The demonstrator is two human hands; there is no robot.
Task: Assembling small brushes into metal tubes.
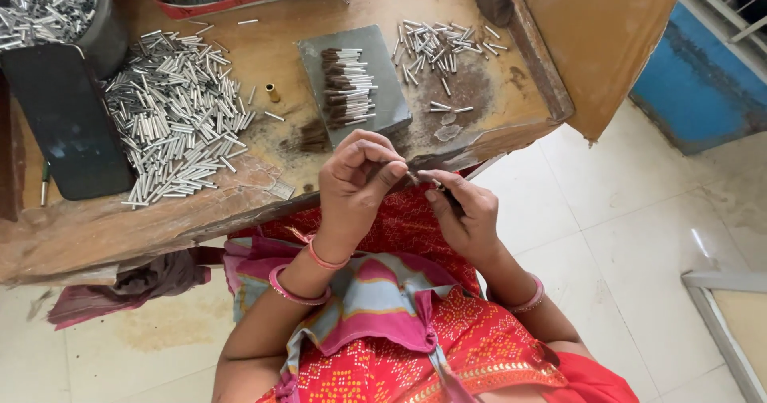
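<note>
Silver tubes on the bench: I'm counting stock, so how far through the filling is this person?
Done: a short stack of bristle-filled tubes lies on the grey slab. In hand: the left hand and right hand pinch one small piece between them, too hidden to identify. Left: a big heap of empty tubes, a smaller scatter and a full tub, so most remains.

Dark phone screen [68, 119], rectangular, black, far left on workbench, beside tubes.

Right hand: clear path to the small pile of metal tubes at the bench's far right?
Probably yes. The right hand is at the bench edge, with bare wood between it and the small tube pile. But its grip already pinches something thin and dark, so it isn't free.
</note>
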